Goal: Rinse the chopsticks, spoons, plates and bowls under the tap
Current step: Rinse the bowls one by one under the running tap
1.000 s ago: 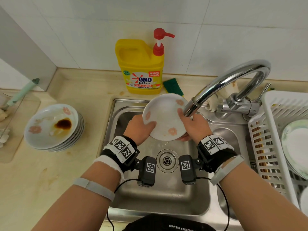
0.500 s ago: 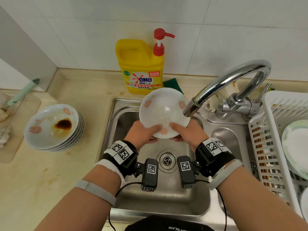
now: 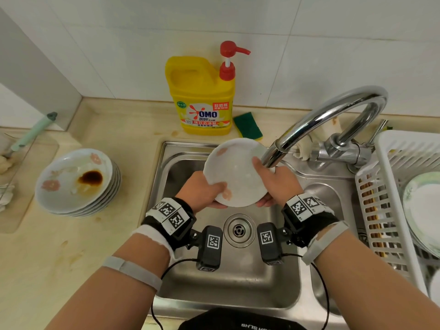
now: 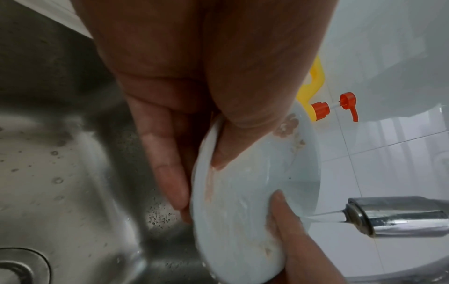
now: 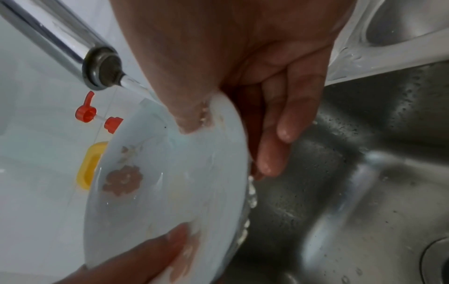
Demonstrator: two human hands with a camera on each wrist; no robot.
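Note:
A white plate (image 3: 235, 172) with pink flower prints is held tilted over the sink (image 3: 214, 282), just under the tap spout (image 3: 273, 158). My left hand (image 3: 207, 190) grips its lower left rim, thumb on the face and fingers behind. My right hand (image 3: 273, 179) grips the right rim the same way. In the left wrist view a thin stream runs from the tap (image 4: 388, 215) onto the plate (image 4: 243, 201). The right wrist view shows the plate (image 5: 170, 182) wet and water dripping off its lower edge.
A stack of dirty plates (image 3: 76, 182), the top one with a brown sauce stain, sits on the counter to the left. A white drying rack (image 3: 392, 198) on the right holds clean plates (image 3: 421, 210) and chopsticks (image 3: 371, 210). Yellow detergent bottle (image 3: 202, 96) and green sponge (image 3: 248, 126) stand behind the sink.
The plate has been turned between my hands under the spout, so the flower prints sit in new places. My right thumb has slid higher on its face.

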